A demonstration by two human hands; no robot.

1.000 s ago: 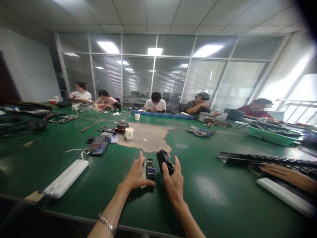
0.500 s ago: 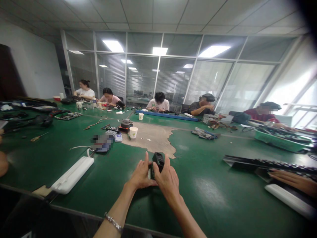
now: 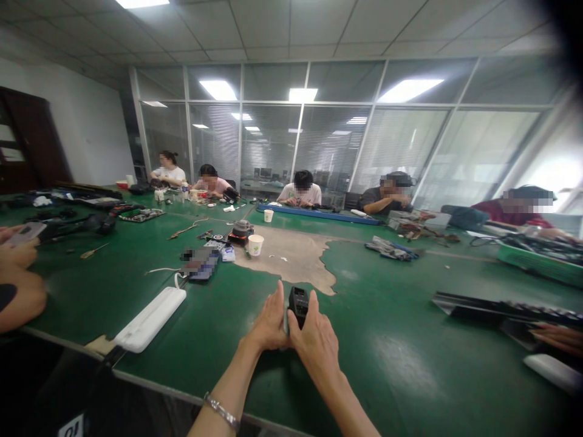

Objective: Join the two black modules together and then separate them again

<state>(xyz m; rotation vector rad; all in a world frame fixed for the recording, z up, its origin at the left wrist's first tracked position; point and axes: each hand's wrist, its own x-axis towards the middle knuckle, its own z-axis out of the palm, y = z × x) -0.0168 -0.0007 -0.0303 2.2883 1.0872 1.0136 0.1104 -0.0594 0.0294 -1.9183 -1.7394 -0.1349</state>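
A small black box-shaped device (image 3: 299, 303) stands on the green table (image 3: 387, 340) right in front of me. My left hand (image 3: 269, 325) presses against its left side with fingers together. My right hand (image 3: 316, 337) is wrapped round its right side, thumb by the front. The two hands meet around the device, and the small blue-fronted part seen earlier is hidden between them. A metal bracelet (image 3: 221, 411) circles my left wrist.
A white oblong case (image 3: 150, 311) lies to the left near the table edge. A paper cup (image 3: 255, 244) and small parts sit on a bare brown patch (image 3: 296, 261). A keyboard (image 3: 505, 311) lies right, beside another person's hand (image 3: 558, 337). Another person's arm (image 3: 20, 285) is at far left. Several people sit along the far side.
My right hand brought the black device down from the air to my left hand and the blue-fronted part; both hands now close around it. The view has shifted left and down.
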